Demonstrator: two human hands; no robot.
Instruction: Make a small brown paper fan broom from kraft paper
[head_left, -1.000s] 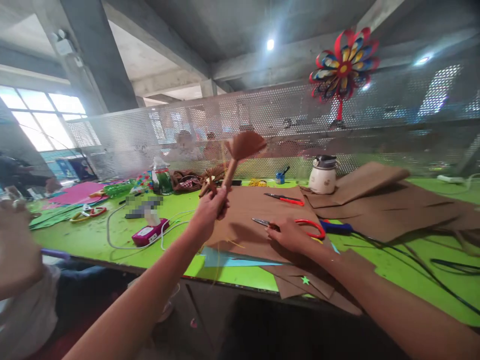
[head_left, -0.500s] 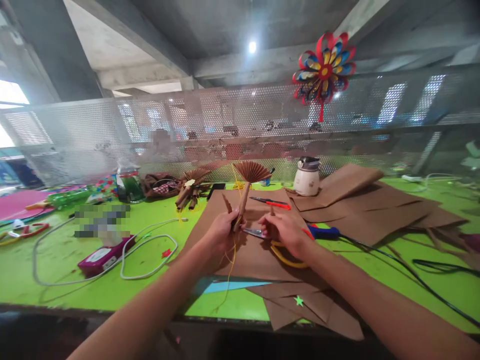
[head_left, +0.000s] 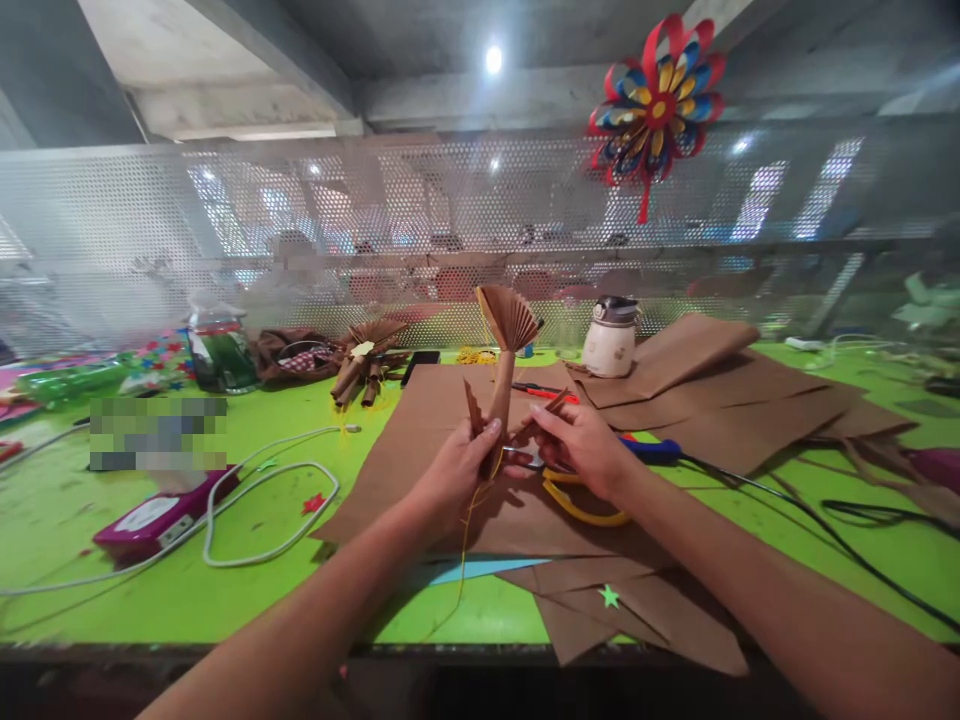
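Observation:
My left hand (head_left: 459, 465) is closed around a rolled brown paper stem (head_left: 502, 385), topped by a pleated paper fan (head_left: 511, 318). A folded brown paper piece (head_left: 472, 402) sticks up beside the stem at my left thumb. Yellow thread (head_left: 464, 545) hangs below this hand. My right hand (head_left: 589, 445) pinches another brown folded paper piece (head_left: 551, 408) near the stem. Scissors (head_left: 581, 512) with a yellow handle loop are also in my right hand, their metal pointing toward the left hand. Brown paper sheets (head_left: 420, 430) lie beneath both hands.
Behind are a red-handled cutting tool (head_left: 551, 393), a cream bottle (head_left: 609, 342) and rolled paper pieces (head_left: 367, 378). A blue-handled corded tool (head_left: 652, 450) lies right, amid brown sheets (head_left: 705, 400). Left are a purple power strip (head_left: 150, 525) and white cable (head_left: 270, 558).
My right hand has lifted the scissors from the table and now pinches a folded paper piece. My left hand has brought the fan and stem down toward the right hand. The view has swung right.

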